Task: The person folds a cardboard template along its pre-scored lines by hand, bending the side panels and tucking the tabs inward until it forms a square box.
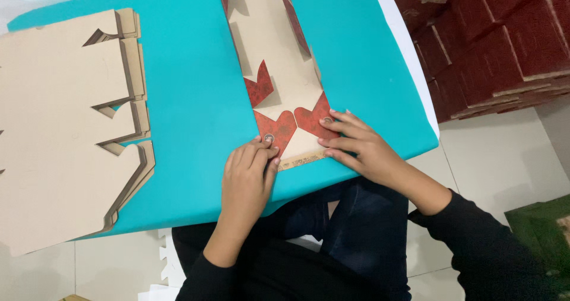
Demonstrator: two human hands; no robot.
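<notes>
Your left hand [246, 173], fingers curled, and your right hand [359, 143], fingers spread flat, press the red flaps [294, 124] of a box blank [279, 69] that lies at the near edge of the table [190, 99], grasping nothing. A stack of blanks [59, 129] rests along the left edge; finished red boxes [493, 40] sit beyond the right edge.

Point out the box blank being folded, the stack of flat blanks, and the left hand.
box blank [279, 75], head view, on its bare tan inner panel.
stack of flat blanks [59, 129], head view, on the top sheet's middle.
left hand [246, 176], head view, on the back of the hand.
</notes>
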